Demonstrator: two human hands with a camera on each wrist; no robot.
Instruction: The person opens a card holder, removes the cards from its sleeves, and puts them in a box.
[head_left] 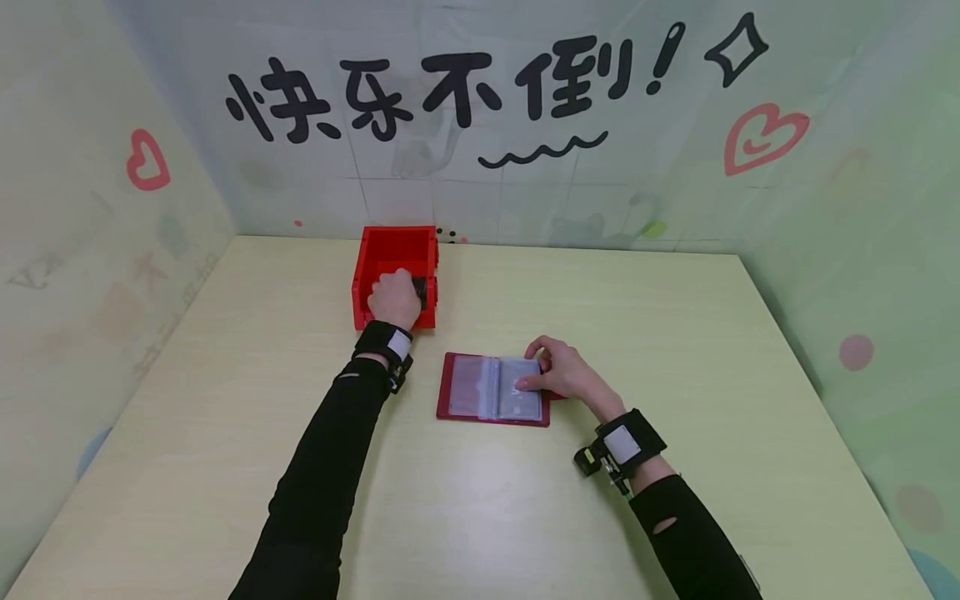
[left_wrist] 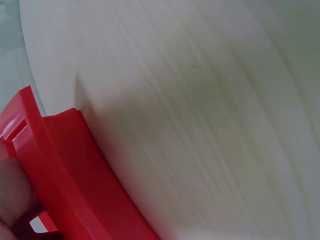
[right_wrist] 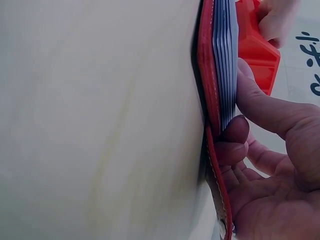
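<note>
A dark red card holder lies open on the table, with clear plastic sleeves inside. My right hand is at its right edge. In the right wrist view, the thumb lies on the top sleeve and a fingertip meets the edge of the stacked pages, pinching them. The card holder's strap with a snap hangs below the fingers. My left hand reaches down into a red plastic bin. Its fingertips are hidden there, beside a black object whose kind I cannot make out.
The pale wooden table runs back to a printed wall banner with black lettering. The red bin stands near the table's back edge, left of and behind the card holder. Side walls border the table.
</note>
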